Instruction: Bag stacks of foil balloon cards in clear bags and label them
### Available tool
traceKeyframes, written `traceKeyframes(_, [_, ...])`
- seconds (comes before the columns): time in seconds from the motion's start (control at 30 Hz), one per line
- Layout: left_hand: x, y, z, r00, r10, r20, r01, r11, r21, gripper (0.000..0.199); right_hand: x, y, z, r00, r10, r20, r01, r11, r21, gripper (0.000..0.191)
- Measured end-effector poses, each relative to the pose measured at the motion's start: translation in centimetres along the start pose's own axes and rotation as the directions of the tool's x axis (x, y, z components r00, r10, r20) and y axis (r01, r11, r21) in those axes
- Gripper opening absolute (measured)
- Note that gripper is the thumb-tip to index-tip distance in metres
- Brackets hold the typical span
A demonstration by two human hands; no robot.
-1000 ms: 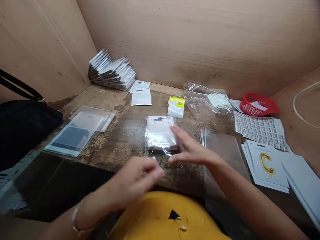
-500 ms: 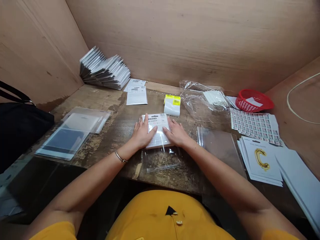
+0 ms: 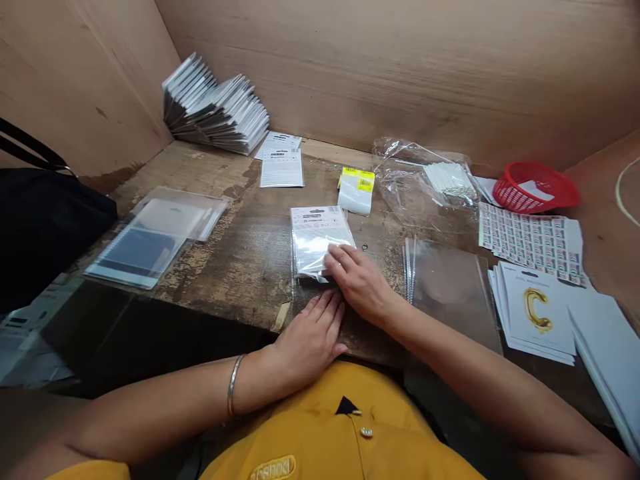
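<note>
Silver bangle [image 3: 233, 385] circles the left wrist. The left hand [image 3: 307, 340] lies flat on the worn wooden table [image 3: 240, 293] at its near edge, fingers together and nearly straight, pointing to about 1 o'clock and holding nothing. The right hand [image 3: 357, 283] sits just beside it toward 1 o'clock, fingers close together and lightly curved, their tips resting on the lower right corner of the packet [image 3: 320, 240] without pinching it. That packet, a white card in a clear plastic sleeve, lies flat near the table's middle, at 12 o'clock from the hands. Half a second earlier both hands pressed on it side by side; now only the right touches it, and the left has dropped to the table edge.

Worn wood shows between the packet and the clear sleeves [image 3: 155, 237] at 9 o'clock. A stack of clear sleeves [image 3: 450, 293] lies at 3 o'clock, just past the right hand, with gold letter C cards [image 3: 537, 310] beyond it. Farther off are a sheet of barcode labels [image 3: 530, 243], a red basket [image 3: 535, 188] at 2 o'clock, a yellow-labelled white pack [image 3: 356, 190] at 12 o'clock, and fanned cards [image 3: 215, 107] at 11 o'clock against the plywood wall [image 3: 400, 67].
</note>
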State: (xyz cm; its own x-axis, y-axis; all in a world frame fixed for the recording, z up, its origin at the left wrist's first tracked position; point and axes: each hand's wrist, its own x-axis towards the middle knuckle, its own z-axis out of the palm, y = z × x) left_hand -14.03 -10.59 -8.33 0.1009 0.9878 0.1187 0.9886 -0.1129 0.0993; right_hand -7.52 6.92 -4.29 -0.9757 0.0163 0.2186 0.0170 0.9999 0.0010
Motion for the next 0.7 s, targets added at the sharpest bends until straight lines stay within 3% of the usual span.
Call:
traceKeyframes(0.2, [0.4,-0.2,-0.2,0.999,0.004,-0.036,-0.003,1.000,0.025,0.064,1.3,0.6,0.4,0.996,0.063,-0.068,-0.059,0.996,0.062,0.021])
traceKeyframes(0.3, [0.4,-0.1,-0.5,0.999,0.003,-0.041,-0.002,1.000,0.030,0.061,1.5,0.3,0.1,0.997,0.070,-0.035,-0.068,0.996,0.055,0.020])
traceKeyframes(0.43, [0.9,0.1,-0.5,0.999,-0.029,-0.012,0.030,0.999,0.043,0.063,2.3,-0.2,0.2,0.986,0.166,0.020,-0.167,0.985,0.040,0.014])
traceKeyframes(0.57, [2.1,1.2,-0.6,0.998,-0.052,0.041,0.050,0.998,0.050,0.065,3.0,-0.2,0.7,0.996,0.090,0.005,-0.090,0.991,0.100,0.013])
traceKeyframes(0.7, [3.1,1.3,-3.3,0.993,-0.056,0.104,0.056,0.998,0.006,0.056,2.6,-0.4,1.0,0.992,0.113,-0.049,-0.107,0.988,0.107,0.023])
